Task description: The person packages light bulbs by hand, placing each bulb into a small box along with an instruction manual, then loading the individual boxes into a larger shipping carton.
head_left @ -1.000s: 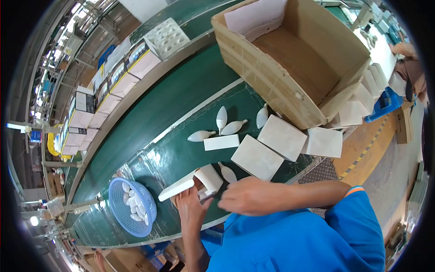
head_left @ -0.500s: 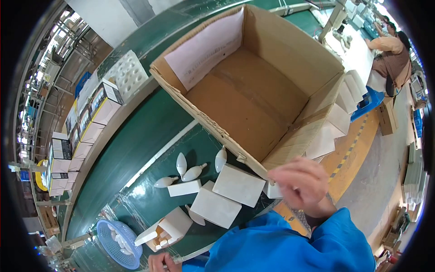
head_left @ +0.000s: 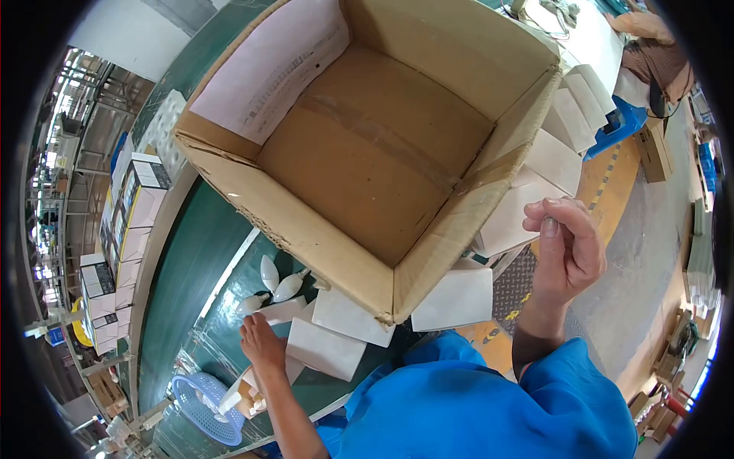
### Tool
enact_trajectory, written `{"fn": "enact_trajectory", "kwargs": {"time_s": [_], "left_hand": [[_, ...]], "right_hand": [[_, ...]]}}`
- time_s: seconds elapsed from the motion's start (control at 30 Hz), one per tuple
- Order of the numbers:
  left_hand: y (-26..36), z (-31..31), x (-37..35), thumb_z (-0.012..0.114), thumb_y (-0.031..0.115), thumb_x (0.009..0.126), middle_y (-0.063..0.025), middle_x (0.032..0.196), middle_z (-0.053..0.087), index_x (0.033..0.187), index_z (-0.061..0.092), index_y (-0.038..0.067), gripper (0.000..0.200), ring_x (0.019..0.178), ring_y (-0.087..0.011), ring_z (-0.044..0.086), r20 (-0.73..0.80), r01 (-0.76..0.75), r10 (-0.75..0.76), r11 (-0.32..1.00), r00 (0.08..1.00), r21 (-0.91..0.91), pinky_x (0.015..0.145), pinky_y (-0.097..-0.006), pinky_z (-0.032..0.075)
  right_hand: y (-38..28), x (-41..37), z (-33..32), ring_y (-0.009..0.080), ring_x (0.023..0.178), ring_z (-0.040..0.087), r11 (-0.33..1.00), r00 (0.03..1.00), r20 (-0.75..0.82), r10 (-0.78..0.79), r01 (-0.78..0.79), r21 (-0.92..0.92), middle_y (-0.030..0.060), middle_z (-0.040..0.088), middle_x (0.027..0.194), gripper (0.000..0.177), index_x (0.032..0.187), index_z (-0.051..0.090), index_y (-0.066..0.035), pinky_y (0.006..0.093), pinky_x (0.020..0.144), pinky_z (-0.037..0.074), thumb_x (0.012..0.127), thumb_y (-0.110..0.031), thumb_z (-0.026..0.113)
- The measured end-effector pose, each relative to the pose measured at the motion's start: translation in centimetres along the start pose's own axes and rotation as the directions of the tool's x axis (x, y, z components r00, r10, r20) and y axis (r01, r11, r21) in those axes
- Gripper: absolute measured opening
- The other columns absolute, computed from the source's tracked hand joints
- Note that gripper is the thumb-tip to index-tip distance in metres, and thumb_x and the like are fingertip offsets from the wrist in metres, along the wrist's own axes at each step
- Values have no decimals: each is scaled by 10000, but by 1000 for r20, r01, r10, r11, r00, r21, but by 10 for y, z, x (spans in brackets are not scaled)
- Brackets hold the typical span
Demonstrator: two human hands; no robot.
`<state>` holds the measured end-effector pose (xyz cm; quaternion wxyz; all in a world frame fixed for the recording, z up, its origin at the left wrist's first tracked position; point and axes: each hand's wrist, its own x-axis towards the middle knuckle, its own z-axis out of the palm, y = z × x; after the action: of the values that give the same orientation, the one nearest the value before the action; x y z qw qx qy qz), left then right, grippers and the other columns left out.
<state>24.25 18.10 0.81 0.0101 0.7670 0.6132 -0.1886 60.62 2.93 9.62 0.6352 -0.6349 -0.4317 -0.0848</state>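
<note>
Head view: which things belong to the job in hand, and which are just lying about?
Likely in the job: small white box by the left hand, loose bulbs, open white box, blue basket, perhaps the large carton.

Apparently just lying about: printed boxes, holed tray, brown floor box.

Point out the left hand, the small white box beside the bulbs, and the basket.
Left hand [head_left: 264, 346]: head view, on the back of the hand.
Small white box [head_left: 285, 309]: head view, on its exposed side.
Basket [head_left: 198, 420]: head view, on its mesh wall.
</note>
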Motion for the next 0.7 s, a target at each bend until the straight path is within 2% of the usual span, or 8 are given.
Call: {"fn": "enact_trajectory", "kwargs": {"time_s": [0.13,0.2,0.23,0.3,0.47,0.53,0.6,0.7], "left_hand": [[2,1,4,802,31,497,-121,1085,513,1004,509,39,586,984,-330,534,-76,26,-38,988,996,-151,802,-416,467],[4,6,8,781,1,524,-121,1097,500,1016,527,48,555,970,-335,536,-236,-130,67,956,969,-265,796,-421,469],[2,9,9,781,1,524,-121,1097,500,1016,527,48,555,970,-335,536,-228,-123,61,956,972,-266,796,-421,469],[-2,12,14,769,-3,543,-118,1093,501,1018,548,56,527,953,-335,541,-99,-100,80,971,992,-217,794,-416,468],[0,3,9,730,-9,589,-144,1019,526,994,549,39,446,934,-343,540,-46,-109,102,971,994,-214,787,-416,463],[-3,-10,-1,695,-15,616,-166,981,529,993,542,22,409,925,-360,530,-177,-98,67,980,982,-175,790,-420,454],[-1,-38,-17,673,-22,628,-182,957,514,1004,533,2,402,917,-376,519,-269,-102,33,964,963,-246,785,-423,438],[-5,-75,-47,681,-4,632,-172,951,510,1009,529,2,407,912,-366,519,-366,-67,-51,951,929,-301,775,-413,432]], "right_hand": [[4,-2,-1,137,635,567,1000,1000,6,6,-6,-7,117,641,761,165,918,602,37,220,547,447,790,114,533],[2,-1,0,134,626,567,999,999,0,43,-43,-18,113,641,754,160,910,606,42,218,549,446,784,115,538],[2,0,0,134,626,567,999,999,9,47,-47,-17,113,641,754,160,910,606,42,218,549,446,784,115,538],[3,0,-1,134,616,568,999,1000,3,24,-24,-21,111,641,749,161,912,609,48,217,553,447,782,114,541],[-1,-5,-6,130,631,576,1000,999,16,28,-28,-12,109,639,752,161,916,612,50,217,562,456,787,107,535],[-5,-11,-3,129,638,578,999,999,22,34,-35,24,110,637,753,159,918,612,52,217,565,459,790,102,533],[-13,-14,-1,127,641,576,996,997,-7,79,-78,35,115,632,763,153,918,610,55,217,558,454,795,96,528],[-26,-20,1,125,638,572,998,991,130,40,-46,42,122,627,771,141,915,607,56,213,560,456,806,83,523]]}}
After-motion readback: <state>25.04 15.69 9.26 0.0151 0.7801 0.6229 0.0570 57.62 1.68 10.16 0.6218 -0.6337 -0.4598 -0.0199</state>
